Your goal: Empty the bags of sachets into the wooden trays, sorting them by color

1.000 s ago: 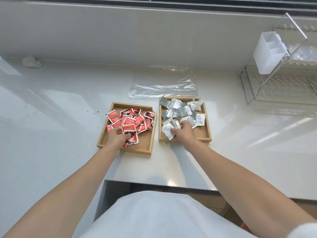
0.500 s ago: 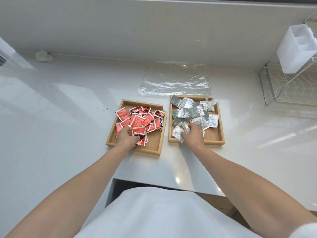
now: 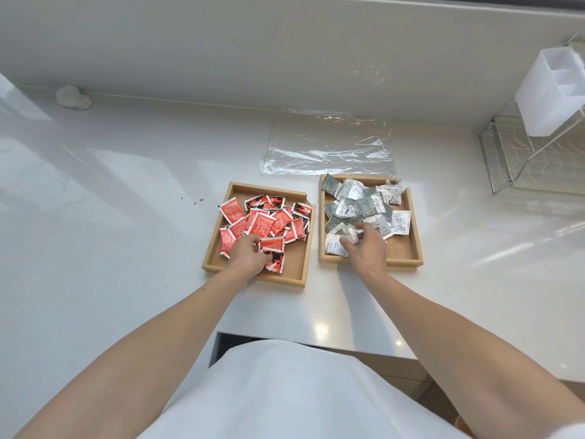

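Two wooden trays sit side by side on the white counter. The left tray [image 3: 299, 278] holds a pile of red sachets [image 3: 266, 221]; my left hand [image 3: 250, 253] rests in it, fingers curled among the front ones. The right tray [image 3: 418, 236] holds silver and grey sachets [image 3: 364, 205]; my right hand [image 3: 365, 248] lies in its front left part, fingers closed on a crumpled silver sachet [image 3: 349, 234]. An empty clear plastic bag [image 3: 329, 144] lies flat just behind the trays.
A wire dish rack [image 3: 512, 160] with a white plastic holder [image 3: 550, 90] stands at the right back. A small white lump [image 3: 73, 97] lies at the back left by the wall. The counter's front edge [image 3: 316, 340] runs below the trays.
Both hands have stayed in their trays, shuffling sachets a little. The view has shifted, so the trays now appear further right and lower in the frame.
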Demonstrator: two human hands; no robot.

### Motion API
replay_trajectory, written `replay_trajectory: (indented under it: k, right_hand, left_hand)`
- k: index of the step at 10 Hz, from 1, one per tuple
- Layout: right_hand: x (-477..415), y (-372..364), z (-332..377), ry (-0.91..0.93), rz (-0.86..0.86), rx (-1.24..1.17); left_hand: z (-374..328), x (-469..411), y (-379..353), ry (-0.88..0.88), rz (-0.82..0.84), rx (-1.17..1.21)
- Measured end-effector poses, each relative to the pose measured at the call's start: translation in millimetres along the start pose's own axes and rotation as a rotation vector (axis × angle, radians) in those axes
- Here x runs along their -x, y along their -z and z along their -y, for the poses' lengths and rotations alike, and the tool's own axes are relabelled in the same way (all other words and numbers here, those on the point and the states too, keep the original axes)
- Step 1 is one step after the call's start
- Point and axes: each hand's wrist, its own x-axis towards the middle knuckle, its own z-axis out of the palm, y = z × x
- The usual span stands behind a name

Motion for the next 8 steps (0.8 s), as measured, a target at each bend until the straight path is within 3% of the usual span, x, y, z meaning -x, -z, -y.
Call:
replay_trajectory:
  k: [3,6,8]
  right_hand:
    - [11,4,-8,0.071,0.036,0.031]
    - [17,2,-9,0.056,0.088,0.032]
    - [18,0,-9,0.033,0.124,0.083]
  left_hand:
    - [-10,-3,-13,-0.093,0.103,-0.092]
    - [-5,-3,-13,-0.408,-0.011,-0.482]
    - [4,1,-10,-0.541,-0.019,-0.567]
